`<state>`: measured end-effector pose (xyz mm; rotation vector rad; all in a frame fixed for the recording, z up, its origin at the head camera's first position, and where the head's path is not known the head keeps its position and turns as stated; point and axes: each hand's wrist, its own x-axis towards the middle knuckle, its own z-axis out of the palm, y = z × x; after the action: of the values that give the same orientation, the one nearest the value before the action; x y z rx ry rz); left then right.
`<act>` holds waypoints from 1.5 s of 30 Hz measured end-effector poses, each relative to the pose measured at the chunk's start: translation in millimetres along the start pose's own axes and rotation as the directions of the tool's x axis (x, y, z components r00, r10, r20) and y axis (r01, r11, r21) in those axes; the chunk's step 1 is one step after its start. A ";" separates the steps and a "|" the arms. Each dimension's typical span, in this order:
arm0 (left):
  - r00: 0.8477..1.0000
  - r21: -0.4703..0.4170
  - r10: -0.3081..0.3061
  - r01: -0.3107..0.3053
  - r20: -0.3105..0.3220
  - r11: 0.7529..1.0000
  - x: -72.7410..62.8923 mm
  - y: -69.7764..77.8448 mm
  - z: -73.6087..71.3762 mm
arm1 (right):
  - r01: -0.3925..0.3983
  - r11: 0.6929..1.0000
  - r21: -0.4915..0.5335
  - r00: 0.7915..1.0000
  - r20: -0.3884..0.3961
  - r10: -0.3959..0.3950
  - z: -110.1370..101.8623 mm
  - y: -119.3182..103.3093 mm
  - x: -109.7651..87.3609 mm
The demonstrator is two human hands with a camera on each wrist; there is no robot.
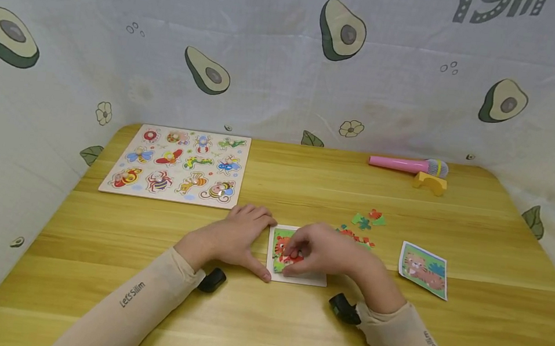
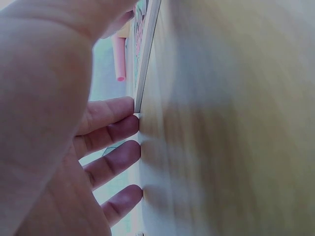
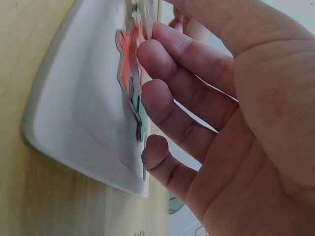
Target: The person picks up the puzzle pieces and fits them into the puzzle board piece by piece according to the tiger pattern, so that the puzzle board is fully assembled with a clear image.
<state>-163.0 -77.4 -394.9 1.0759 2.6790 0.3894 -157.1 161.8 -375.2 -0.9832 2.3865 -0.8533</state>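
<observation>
A small white-bordered jigsaw tray (image 1: 305,281) lies at the front middle, partly filled with joined pieces of a red tiger picture (image 1: 280,246) on green. At its left edge, my left hand (image 1: 241,237) is spread, with thumb and forefinger along the border. In the left wrist view its straight fingertips (image 2: 129,155) rest on the table and the forefinger meets the tray's corner. Over the tray, my right hand (image 1: 332,253) bends loosely, thumb apart from forefinger. Its fingertips touch the red pieces (image 3: 129,56) in the right wrist view; the tray's right part is bare white.
Loose jigsaw pieces (image 1: 364,223) lie behind my right hand. To the right is a tiger picture card (image 1: 423,269). A pegged insect puzzle board (image 1: 178,166) occupies the back left. At the back right, a pink toy microphone (image 1: 400,164) lies beside a yellow block (image 1: 430,183).
</observation>
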 end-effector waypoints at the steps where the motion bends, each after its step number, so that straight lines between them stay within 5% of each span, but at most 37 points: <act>1: 1.000 -0.001 0.001 -0.001 0.000 1.000 -0.1 0.0 0.1 | 0.003 1.000 0.003 1.000 0.004 -0.003 0.6 -0.2 0.1; 33: 1.000 0.025 0.019 -0.019 -0.016 1.000 -1.6 -0.7 -0.3 | 0.071 0.997 0.011 0.997 0.017 -0.071 5.3 1.8 1.5; 45: 0.999 0.019 0.028 -0.028 -0.016 0.999 -1.8 -2.1 -0.1 | 0.036 0.999 -0.019 0.999 0.031 -0.036 5.7 0.1 1.2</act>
<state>-163.1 -80.1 -395.2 1.1210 2.6901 0.3808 -154.7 158.8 -379.6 -1.0421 2.3619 -0.8237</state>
